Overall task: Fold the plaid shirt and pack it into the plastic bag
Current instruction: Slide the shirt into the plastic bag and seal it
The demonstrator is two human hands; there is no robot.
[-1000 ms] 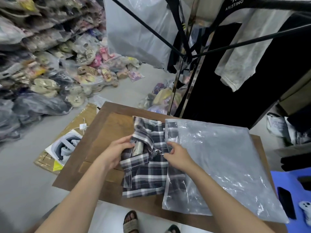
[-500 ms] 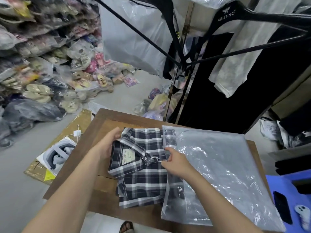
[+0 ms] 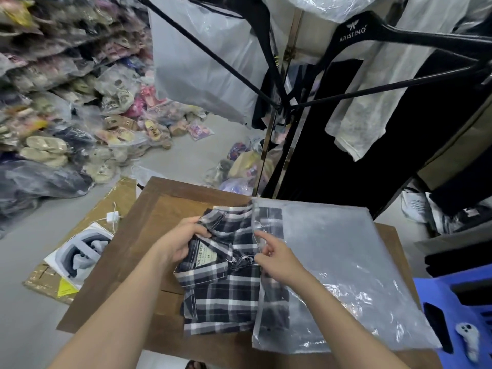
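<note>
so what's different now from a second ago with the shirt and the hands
The left hand slid from the collar's middle to its left edge and now grips the plaid shirt there. The right hand stays at the mouth of the plastic bag. The shirt remains only partly inside the bag, on the table.

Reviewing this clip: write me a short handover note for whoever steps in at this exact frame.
Left hand: gripping the collar end of the folded dark navy-and-white plaid shirt, beside the neck label.
Right hand: pinching the open edge of the clear plastic bag.
Both lie on the brown wooden table; the bag lies right of the shirt.
Done: shirt folded, its right edge just inside the bag mouth.
Left: slide the rest in, most of it is outside.
</note>
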